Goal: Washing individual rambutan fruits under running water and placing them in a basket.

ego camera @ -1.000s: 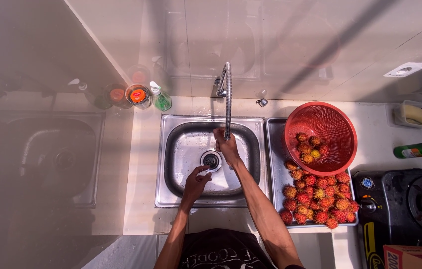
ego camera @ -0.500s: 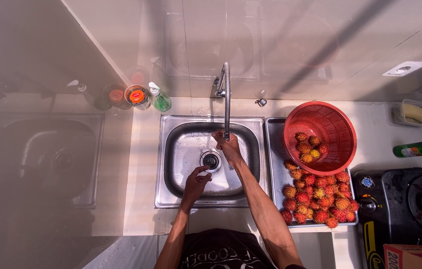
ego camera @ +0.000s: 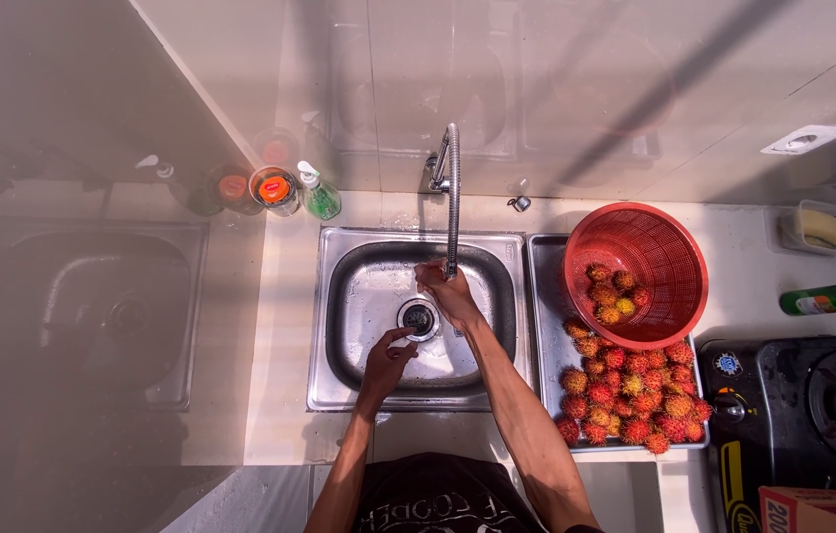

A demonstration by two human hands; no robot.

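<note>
My right hand (ego camera: 450, 292) is in the steel sink (ego camera: 349, 296), right under the tip of the curved tap (ego camera: 453, 188). Its fingers are curled, and whether they hold anything is hidden. My left hand (ego camera: 385, 361) hovers lower in the basin, fingertips by the round drain (ego camera: 419, 317), and nothing shows in it. Several red and yellow rambutans (ego camera: 625, 390) lie on the draining tray (ego camera: 546, 296) to the right. A few more sit in the tipped red plastic basket (ego camera: 635, 252).
A green soap pump bottle (ego camera: 319, 194) and small jars (ego camera: 272, 188) stand at the back left. To the right are a black gas stove (ego camera: 813, 405), a green bottle (ego camera: 833, 297), a soap dish (ego camera: 821, 229) and a cardboard box corner (ego camera: 823, 509).
</note>
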